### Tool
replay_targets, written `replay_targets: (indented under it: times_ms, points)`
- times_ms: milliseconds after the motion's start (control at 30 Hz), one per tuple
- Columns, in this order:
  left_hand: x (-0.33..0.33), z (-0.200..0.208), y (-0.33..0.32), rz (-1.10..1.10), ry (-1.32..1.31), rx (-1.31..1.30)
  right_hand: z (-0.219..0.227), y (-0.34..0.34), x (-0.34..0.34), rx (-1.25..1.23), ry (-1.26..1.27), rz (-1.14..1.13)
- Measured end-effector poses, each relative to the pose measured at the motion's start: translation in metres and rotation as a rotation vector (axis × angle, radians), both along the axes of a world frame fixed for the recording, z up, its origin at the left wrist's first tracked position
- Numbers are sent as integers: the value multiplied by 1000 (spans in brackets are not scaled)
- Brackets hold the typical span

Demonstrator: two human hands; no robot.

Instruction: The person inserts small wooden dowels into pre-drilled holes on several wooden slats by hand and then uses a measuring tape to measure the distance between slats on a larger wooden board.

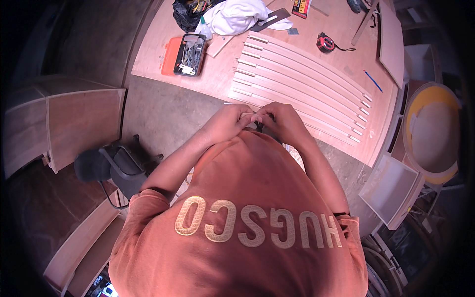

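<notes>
My left hand (231, 120) and my right hand (283, 123) meet close in front of my body, just off the near edge of the wooden table (217, 79). Both have their fingers bent into a pinch, with the fingertips almost touching. Whatever lies between them is too small and too covered to name. Beyond the hands, several long pale wooden strips (302, 81) lie side by side on the tabletop, with narrow tenon-like pieces at their ends. A short white end of something (227, 103) shows beside my left hand.
An orange and black case (190, 55) holds small hardware. Behind it are a white cloth (232, 17) and a black plastic bag (188, 15). A red tape measure (325, 43) and blue pencil (373, 80) lie to the right. A black chair (123, 166) stands left, near a wooden cabinet (84, 123).
</notes>
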State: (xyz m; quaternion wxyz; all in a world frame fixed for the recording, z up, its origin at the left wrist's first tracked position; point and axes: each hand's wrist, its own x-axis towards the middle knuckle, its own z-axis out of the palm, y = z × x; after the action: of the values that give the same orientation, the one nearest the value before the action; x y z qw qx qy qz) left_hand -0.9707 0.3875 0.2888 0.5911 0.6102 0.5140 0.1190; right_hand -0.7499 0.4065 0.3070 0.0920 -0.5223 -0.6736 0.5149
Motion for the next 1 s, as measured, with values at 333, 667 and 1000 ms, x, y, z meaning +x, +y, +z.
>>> replay_targets:
  times_ms: [333,667,1000]
  points:
    - [17,-14,-9,51,118,179,-16,-18,-14,82,-299,-66]
    - [22,-36,5,50,92,61,-28,-27,62,295,20,-203]
    - [11,-33,-8,174,-107,-240,-73,-26,360,497,-510,-1129]
